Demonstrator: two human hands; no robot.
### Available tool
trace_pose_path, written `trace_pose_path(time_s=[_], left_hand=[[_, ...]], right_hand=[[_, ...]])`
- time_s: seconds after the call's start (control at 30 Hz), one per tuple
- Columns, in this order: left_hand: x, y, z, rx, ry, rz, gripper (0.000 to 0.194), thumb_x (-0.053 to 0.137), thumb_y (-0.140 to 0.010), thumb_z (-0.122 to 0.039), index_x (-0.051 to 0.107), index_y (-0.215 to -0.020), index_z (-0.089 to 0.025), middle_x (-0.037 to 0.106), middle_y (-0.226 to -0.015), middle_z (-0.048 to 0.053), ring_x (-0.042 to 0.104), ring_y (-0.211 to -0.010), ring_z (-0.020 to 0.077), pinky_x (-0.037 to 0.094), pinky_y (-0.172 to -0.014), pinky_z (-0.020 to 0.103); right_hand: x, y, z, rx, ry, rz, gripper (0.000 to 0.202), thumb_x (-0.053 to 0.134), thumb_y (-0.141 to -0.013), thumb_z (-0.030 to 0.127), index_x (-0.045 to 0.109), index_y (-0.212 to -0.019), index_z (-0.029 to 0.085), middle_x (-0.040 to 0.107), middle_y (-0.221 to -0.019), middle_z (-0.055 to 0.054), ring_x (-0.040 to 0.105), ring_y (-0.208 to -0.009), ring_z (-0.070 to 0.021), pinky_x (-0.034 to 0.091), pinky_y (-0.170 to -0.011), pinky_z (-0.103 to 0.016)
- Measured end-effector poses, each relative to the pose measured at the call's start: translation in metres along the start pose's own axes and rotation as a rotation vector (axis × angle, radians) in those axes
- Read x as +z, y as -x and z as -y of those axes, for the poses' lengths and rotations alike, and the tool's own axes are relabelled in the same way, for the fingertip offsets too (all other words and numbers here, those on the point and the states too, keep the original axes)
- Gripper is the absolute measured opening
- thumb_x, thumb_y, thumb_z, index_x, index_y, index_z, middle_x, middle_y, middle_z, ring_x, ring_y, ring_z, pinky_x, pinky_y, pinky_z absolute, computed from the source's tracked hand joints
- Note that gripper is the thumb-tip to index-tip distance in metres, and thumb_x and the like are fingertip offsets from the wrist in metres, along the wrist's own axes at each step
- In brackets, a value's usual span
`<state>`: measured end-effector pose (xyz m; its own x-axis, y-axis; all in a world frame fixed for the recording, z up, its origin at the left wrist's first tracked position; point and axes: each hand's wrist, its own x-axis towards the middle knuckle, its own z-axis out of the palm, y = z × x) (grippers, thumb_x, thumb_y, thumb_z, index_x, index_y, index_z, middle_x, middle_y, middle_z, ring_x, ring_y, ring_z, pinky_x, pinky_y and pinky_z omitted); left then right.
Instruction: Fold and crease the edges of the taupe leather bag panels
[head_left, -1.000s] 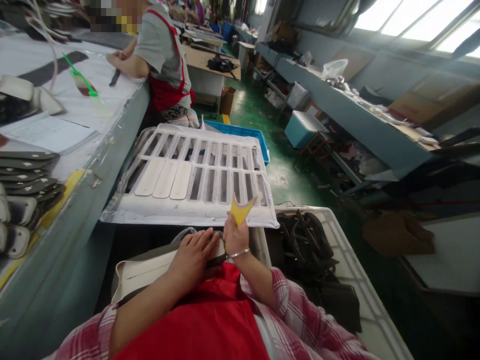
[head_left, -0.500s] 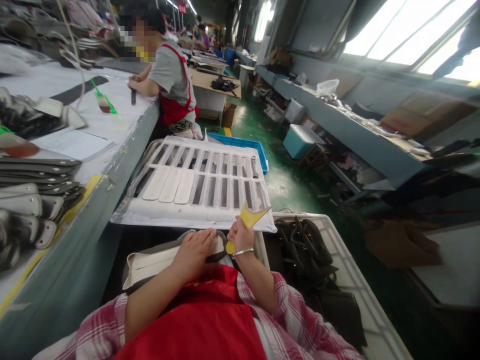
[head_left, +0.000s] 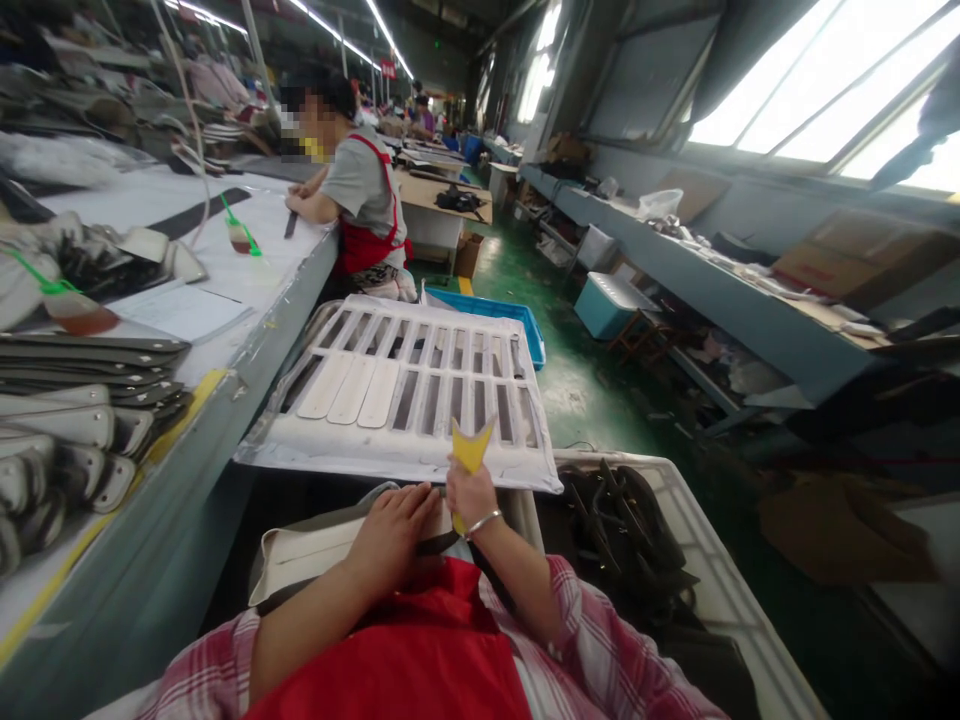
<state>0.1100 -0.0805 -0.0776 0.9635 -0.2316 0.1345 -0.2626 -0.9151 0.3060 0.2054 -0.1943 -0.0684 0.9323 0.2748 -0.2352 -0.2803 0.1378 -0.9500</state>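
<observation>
My left hand [head_left: 394, 530] lies flat, fingers stretched, over a dark-edged piece with a cream panel [head_left: 307, 560] on my lap. My right hand [head_left: 472, 497], with a bangle at the wrist, is closed around a yellow tool [head_left: 471, 446] with a forked, flared end. That end points up, and a bit of the tool shows below the fist. Both hands are close together, just in front of my red apron [head_left: 397, 670]. Beyond them is a white slatted rack [head_left: 390, 455] bearing three cream strips [head_left: 341, 390].
At right stands a white crate [head_left: 750, 570] with dark straps and pieces [head_left: 622, 520]. A long table [head_left: 289, 310] on the left carries stacked pieces [head_left: 82, 360] and green-tipped bottles [head_left: 238, 235]. Another person [head_left: 367, 200] works at it. A blue tray [head_left: 532, 335] sits behind the rack.
The yellow tool has turned from slanting right to nearly upright in my right hand. My left hand stays on the piece. The whole view has shifted slightly as my head moved.
</observation>
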Motion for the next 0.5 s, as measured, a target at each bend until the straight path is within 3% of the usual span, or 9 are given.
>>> trace_pose_path(time_s=[0.2,0.5], left_hand=[[0.006,0.002,0.002,-0.027,0.02,-0.071,0.079,0.068,-0.059,-0.046,0.041,-0.125,-0.012,0.045,-0.129,0.016,0.041,-0.117,0.0289,0.029,-0.099,0.043],[0.003,-0.007,0.003,-0.039,0.023,-0.023,0.078,0.062,-0.063,-0.055,0.042,-0.125,-0.012,0.047,-0.128,0.016,0.042,-0.117,0.0305,0.03,-0.097,0.044]], right_hand=[[0.005,-0.031,0.023,-0.018,-0.21,0.095,0.036,0.066,-0.062,0.044,0.045,-0.08,0.02,0.025,-0.046,0.012,0.018,-0.035,-0.0029,0.016,-0.032,-0.017],[0.014,-0.052,0.01,0.149,-0.227,0.418,0.031,0.068,-0.065,0.036,0.051,-0.082,0.017,0.028,-0.045,0.012,0.018,-0.033,-0.0014,0.014,-0.031,-0.016]])
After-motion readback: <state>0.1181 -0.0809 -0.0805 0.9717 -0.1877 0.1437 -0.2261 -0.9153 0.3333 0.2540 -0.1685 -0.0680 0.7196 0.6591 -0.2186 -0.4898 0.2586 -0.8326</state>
